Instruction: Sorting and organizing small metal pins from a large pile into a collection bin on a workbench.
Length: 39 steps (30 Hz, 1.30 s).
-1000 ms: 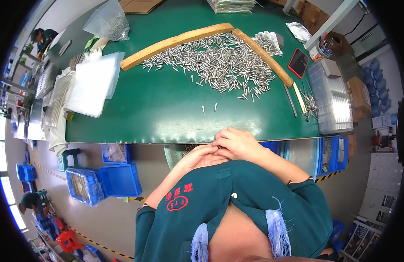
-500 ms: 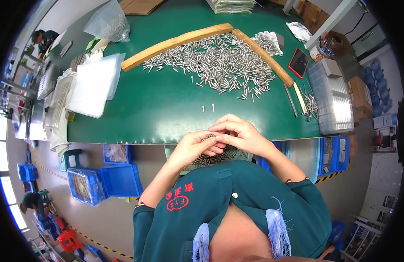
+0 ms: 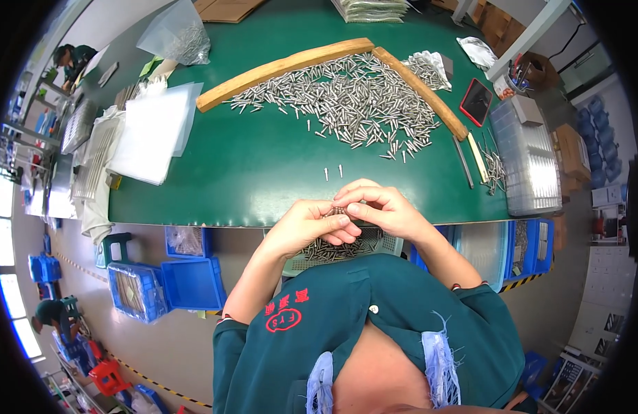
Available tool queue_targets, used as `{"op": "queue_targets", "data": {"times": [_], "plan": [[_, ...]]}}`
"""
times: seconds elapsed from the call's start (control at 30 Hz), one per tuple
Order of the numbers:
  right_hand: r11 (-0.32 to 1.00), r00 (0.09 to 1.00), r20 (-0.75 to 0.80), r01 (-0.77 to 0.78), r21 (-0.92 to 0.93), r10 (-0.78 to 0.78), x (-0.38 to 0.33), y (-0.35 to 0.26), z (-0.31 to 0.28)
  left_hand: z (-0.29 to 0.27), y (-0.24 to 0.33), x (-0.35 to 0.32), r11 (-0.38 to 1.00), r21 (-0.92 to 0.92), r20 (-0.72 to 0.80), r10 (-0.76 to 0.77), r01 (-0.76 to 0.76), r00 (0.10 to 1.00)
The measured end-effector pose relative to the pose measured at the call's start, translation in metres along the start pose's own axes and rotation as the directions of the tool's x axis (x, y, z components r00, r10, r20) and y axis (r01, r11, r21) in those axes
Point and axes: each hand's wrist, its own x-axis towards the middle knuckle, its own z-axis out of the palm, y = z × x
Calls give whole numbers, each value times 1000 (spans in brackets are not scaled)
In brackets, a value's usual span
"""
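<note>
Now the left hand [image 3: 306, 228] and right hand [image 3: 381, 209] have come up a bit, fingertips [image 3: 343, 221] pinching small metal pins [image 3: 338, 211] together.

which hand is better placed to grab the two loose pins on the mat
Right, probably. The right hand sits just below the two loose pins, its fingers towards them; the left hand is lower, off the green mat.

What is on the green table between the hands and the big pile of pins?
Head view: two loose pins stand apart on bare green table.
</note>
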Motion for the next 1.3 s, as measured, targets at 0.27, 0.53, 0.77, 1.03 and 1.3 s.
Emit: {"op": "queue_targets", "data": {"times": [0.27,0.53,0.77,1.03,1.3], "plan": [[954,963,-107,-224,200,249,0,-7,-3,-4,1,1,993,-112,39,-35,39,999],[999,989,-142,-33,17,35,4,-1,-1,-2,2,1,999,-21,21,-41,41,999],[933,980,-130,-184,-310,151,9,-27,0,-2,-5,6,997,64,-41,-34,37,999],[974,974,-164,-178,-142,154,11,-6,-5,-5,-10,11,1000,14,-113,-2,4,994],[928,913,-167,-370,39,371,29,6,-33,-13,-19,15,999,35,-166,23,-17,986]]}}
